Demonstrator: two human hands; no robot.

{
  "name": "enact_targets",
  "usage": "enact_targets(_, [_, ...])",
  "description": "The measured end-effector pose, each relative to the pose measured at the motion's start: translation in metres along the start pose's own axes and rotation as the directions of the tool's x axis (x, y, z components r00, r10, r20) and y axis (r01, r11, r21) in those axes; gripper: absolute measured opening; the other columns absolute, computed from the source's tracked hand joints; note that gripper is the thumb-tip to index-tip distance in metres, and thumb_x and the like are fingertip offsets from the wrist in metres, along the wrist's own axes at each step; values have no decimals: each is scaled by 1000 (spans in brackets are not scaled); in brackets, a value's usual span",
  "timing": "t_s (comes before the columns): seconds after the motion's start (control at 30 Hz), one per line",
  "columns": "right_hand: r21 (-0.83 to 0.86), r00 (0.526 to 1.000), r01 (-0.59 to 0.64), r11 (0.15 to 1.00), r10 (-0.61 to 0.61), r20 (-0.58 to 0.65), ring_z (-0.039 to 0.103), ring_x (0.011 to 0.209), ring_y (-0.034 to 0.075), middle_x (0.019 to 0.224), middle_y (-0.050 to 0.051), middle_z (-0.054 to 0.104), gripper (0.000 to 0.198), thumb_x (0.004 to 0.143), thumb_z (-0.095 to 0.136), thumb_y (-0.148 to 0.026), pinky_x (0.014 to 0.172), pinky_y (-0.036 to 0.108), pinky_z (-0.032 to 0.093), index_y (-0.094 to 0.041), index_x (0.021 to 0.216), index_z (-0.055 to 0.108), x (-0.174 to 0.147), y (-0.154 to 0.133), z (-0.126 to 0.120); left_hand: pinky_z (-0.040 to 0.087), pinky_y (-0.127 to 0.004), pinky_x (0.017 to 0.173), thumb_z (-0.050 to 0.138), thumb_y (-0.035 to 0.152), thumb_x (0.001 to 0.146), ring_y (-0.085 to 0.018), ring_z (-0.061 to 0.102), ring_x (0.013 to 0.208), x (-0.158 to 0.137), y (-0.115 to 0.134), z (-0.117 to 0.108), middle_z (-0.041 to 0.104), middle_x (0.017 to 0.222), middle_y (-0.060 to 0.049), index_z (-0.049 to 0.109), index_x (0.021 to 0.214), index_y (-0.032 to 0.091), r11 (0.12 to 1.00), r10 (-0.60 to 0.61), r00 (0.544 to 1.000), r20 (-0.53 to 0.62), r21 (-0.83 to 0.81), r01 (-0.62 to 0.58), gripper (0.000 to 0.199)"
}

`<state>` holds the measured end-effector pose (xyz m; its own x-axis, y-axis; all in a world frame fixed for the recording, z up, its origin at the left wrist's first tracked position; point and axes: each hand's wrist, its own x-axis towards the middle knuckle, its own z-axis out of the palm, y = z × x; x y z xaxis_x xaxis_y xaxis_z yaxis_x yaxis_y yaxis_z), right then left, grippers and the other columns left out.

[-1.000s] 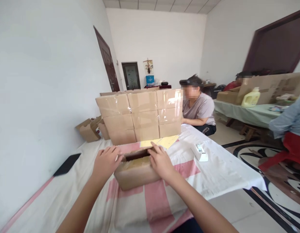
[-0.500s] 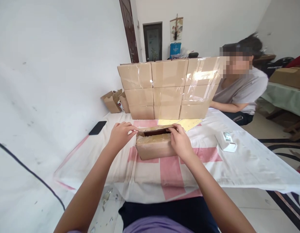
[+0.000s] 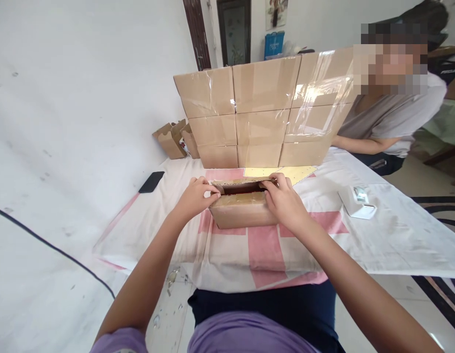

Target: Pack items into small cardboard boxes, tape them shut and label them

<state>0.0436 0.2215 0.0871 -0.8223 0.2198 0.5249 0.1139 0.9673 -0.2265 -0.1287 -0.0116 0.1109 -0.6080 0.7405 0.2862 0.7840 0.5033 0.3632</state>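
A small cardboard box (image 3: 245, 215) lies on the cloth straight in front of me. Its top is partly open, with a dark gap between the raised back flap (image 3: 245, 181) and the tape-covered front flap. At the box's left end, my left hand (image 3: 198, 198) is closed, thumb and fingers pinching the top corner. My right hand (image 3: 286, 202) grips the right end of the opening, fingers curled over the flap and thumb at the front. What lies inside the box is mostly hidden.
Behind the box rises a stack of taped cartons (image 3: 262, 105). A person (image 3: 392, 113) sits at the far right. On the tablecloth (image 3: 227, 255) lie a black phone (image 3: 151, 182), a white holder (image 3: 357, 202) and yellow paper (image 3: 282, 172). Open cartons (image 3: 172, 139) stand by the wall.
My view has tipped downward and shifted. My left fingertips have moved from the back flap's corner onto the left end of the opening. The right hand keeps its hold on the right end.
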Motion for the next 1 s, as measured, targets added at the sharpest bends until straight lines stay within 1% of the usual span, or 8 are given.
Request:
enact_targets(0.27, [116, 1000, 19, 993, -17, -24, 56, 124, 32, 135, 17, 51, 37, 98, 40, -20, 102, 50, 53, -16, 126, 64, -5, 4, 0, 44, -39, 90, 54, 31, 98, -22, 49, 97, -5, -1, 4, 61, 94, -6, 76, 93, 23, 992, 98, 991, -96, -75, -106, 24])
enact_targets(0.43, [379, 1000, -27, 925, 26, 8, 64, 113, 27, 118, 10, 65, 24, 98, 49, -29, 96, 43, 54, -21, 88, 69, 0, 12, -15, 45, -37, 89, 55, 32, 99, -21, 51, 92, -18, -7, 15, 61, 88, -4, 74, 93, 23, 981, 157, 943, -294, -65, -184, 22])
enact_targets(0.53, [509, 996, -88, 856, 90, 21, 67, 102, 23, 109, 7, 69, 21, 97, 52, -31, 86, 36, 54, -22, 84, 66, 6, 17, -22, 46, -37, 89, 54, 32, 100, -20, 53, 92, -23, -11, 24, 61, 89, -4, 73, 95, 24, 984, 103, 927, -360, -102, -149, 21])
enact_targets(0.7, [463, 993, -113, 879, 109, 35, 62, 105, 27, 94, 6, 70, 19, 93, 53, -29, 95, 45, 50, -23, 78, 63, 6, 19, -15, 43, -43, 106, 53, 40, 100, -23, 50, 111, -22, -21, 32, 57, 118, -8, 71, 116, 25, 982, 59, 946, -320, -153, -113, 28])
enact_targets(0.77, [470, 991, -122, 874, 129, 16, 57, 120, 32, 107, 9, 70, 12, 91, 59, -33, 104, 51, 46, -23, 90, 67, 2, 23, -6, 38, -47, 114, 49, 46, 101, -24, 49, 122, -23, -27, 34, 52, 131, -8, 72, 114, 28, 964, 54, 974, -221, -244, -109, 32])
enact_targets(0.8, [513, 992, -121, 850, 124, 28, 51, 130, 33, 124, 10, 67, 22, 90, 63, -36, 109, 53, 44, -24, 107, 68, 0, 26, -2, 37, -48, 117, 48, 50, 101, -25, 48, 128, -24, -31, 35, 48, 138, -8, 72, 115, 28, 944, 58, 985, -165, -311, -108, 35])
enact_targets(0.9, [693, 984, -149, 705, 34, 177, 26, 155, 31, 168, 4, 28, 75, 89, 68, -47, 123, 54, 32, -36, 156, 34, -9, 39, 9, 42, -47, 115, 58, 66, 91, -31, 39, 144, -30, -42, 45, 29, 159, -10, 60, 133, 31, 857, 115, 993, -11, -505, -104, 54])
enact_targets(1.0, [747, 961, -196, 635, -29, 276, 8, 160, 29, 173, -2, 9, 90, 88, 72, -51, 128, 54, 24, -44, 161, 20, -14, 50, 16, 40, -50, 118, 73, 70, 77, -35, 30, 152, -36, -49, 59, 21, 163, -14, 44, 144, 32, 803, 158, 987, 8, -583, -123, 83])
